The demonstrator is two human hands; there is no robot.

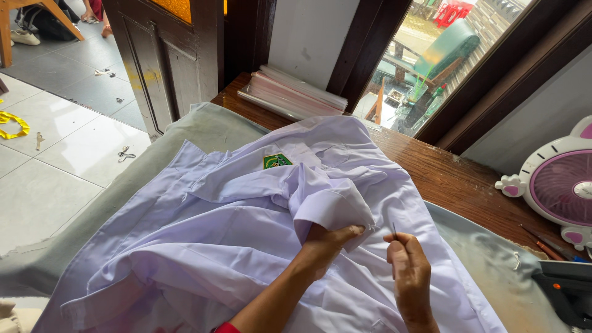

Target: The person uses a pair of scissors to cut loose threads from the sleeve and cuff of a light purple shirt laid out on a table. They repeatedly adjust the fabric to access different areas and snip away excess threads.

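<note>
A pale lilac shirt with a green badge lies spread over the padded table. My left hand grips a folded sleeve cuff of the shirt and lifts it a little. My right hand is just to the right of the cuff, with its fingers pinched on a thin needle-like tool that points upward. The two hands are a few centimetres apart.
A grey-green pad covers the wooden table. A stack of clear plastic bags lies at the back. A small white-and-pink fan stands at right, a dark iron below it. A window is behind, tiled floor at left.
</note>
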